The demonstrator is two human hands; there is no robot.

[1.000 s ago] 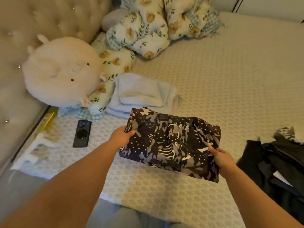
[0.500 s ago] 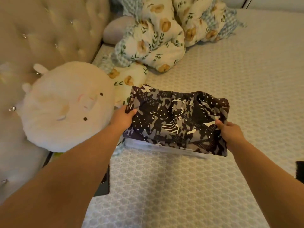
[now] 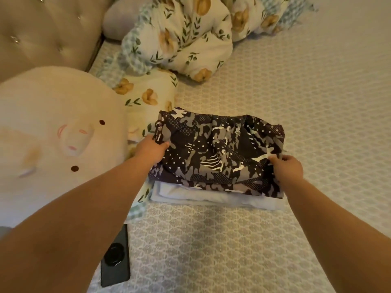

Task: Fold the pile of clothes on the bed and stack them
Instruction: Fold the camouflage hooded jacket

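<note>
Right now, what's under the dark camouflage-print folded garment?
Under the dark camouflage-print folded garment, held by the left hand and right hand, lies a pale folded cloth stack; only its near edge shows, the rest is covered.

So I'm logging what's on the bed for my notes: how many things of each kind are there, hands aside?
Folded clothes: 2, the patterned garment on the pale folded cloth
Plush pillow: 1
Floral quilt: 1
Grey pillow: 1
Phone: 1
Total: 6
</note>
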